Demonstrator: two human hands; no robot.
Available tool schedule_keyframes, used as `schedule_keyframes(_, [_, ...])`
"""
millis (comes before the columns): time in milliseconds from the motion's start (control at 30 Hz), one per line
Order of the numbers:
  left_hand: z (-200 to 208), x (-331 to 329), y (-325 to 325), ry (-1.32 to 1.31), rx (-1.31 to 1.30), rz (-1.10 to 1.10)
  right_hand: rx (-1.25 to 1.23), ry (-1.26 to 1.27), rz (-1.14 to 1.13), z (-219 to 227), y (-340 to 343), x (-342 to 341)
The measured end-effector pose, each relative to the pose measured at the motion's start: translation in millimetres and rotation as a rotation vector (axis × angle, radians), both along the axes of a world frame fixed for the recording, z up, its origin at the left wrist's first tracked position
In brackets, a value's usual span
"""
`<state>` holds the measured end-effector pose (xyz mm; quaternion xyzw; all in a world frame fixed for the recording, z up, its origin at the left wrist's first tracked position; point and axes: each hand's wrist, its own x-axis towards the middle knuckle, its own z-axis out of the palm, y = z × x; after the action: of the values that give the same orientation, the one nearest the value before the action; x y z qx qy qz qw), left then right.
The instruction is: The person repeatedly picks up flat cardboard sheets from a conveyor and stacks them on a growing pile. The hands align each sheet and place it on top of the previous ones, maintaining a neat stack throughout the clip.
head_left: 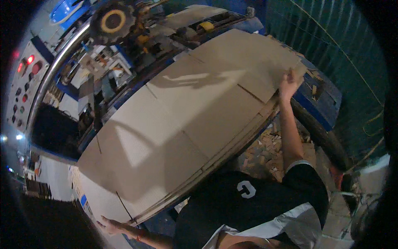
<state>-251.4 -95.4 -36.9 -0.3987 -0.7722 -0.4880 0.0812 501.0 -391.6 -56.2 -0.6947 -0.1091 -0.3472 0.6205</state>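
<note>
A large flat sheet of brown cardboard (178,112) with slots cut into its long edges lies slantwise across the middle, from lower left to upper right. More cardboard edges show beneath its near side, so it rests on a stack or doubled layers. At the sheet's near left end, my left hand (111,226) touches the corner with its fingers stretched out and apart. My right hand (289,86) is at the far right end, its fingers bent over the cardboard edge, slightly blurred. The undersides of the sheet's ends are hidden.
Behind the sheet stands a machine with a dark toothed wheel (112,21) and a curved metal rail (56,68). A control panel (25,89) with lit red buttons is at far left. Cardboard scraps (265,151) litter the floor; a green corrugated wall (352,54) borders the right.
</note>
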Motion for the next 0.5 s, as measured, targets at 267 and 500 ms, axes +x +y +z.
schedule_keyframes(267, [-13,-63,-10,-0.758,0.535,-0.751,0.135,0.328,0.383,83,-3,68])
schedule_keyframes(500, [13,-17,-17,-0.505,0.106,-0.737,-0.220,-0.208,0.318,137,-48,-117])
